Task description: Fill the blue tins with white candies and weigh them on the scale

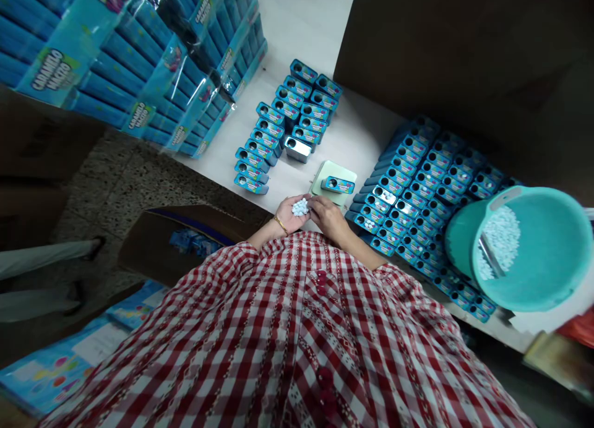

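My left hand (286,215) lies palm up and cupped, with a small heap of pale candies (301,207) in it. My right hand (327,218) is beside it, its bent fingertips at the heap's right edge; whatever they pinch is hidden. Just beyond the hands, one blue candy tin (338,185) rests on a pale green scale-like plate (321,179). Behind and to the left, several blue tins (284,109) with round holes in their tops stand in rows, one with a bare silver top (297,148).
At right, packed rows of tins (417,196) carry some loose candies. A turquoise bucket (547,248) holds candies and a metal scoop (490,255). Wrapped tin packs (134,63) are stacked at left on the white table (306,20). An open carton (148,239) sits below; another person's legs (46,252) show.
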Demonstrator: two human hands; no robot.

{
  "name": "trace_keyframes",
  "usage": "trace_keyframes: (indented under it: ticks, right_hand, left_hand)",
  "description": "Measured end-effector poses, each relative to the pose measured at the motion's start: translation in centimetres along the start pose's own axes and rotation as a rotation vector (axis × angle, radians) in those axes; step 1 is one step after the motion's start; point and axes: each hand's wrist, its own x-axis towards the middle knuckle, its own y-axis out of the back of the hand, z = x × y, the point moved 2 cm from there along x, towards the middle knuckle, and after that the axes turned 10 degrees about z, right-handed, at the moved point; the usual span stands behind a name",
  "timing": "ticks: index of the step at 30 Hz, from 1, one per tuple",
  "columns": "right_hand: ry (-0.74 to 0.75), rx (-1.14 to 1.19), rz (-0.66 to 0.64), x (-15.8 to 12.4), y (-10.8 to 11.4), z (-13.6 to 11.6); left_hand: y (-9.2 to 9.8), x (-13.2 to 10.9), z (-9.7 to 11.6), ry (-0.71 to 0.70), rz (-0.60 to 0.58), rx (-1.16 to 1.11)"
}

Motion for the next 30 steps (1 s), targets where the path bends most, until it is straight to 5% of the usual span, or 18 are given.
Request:
trace_keyframes:
  ticks: [7,12,17,25,30]
  right_hand:
    - [-0.058,0.184,0.253,1.0,2.7,2.1]
    - [-0.165,0.102,0.343,2.1,4.2,3.9]
    - [-0.150,0.017,0.367,2.2,4.8,4.9]
    - [-0.314,-0.032,0.603,-0.7,7.3,7.1]
    - [-0.290,-0.043,0.611,-0.1,8.1,7.2]
  left_hand:
    - [-2.9,1.0,-0.1,-0.021,-0.090,0.003]
    - [-3.1,0.9,0.4,-0.028,-0.078,-0.005]
    - [-1.3,0.4,1.1,-0.062,-0.032,-0.021]
    - [3.4,-0.2,2.4,-0.128,0.050,-0.076]
    - [5.1,-0.2,2.8,-0.144,0.106,-0.088]
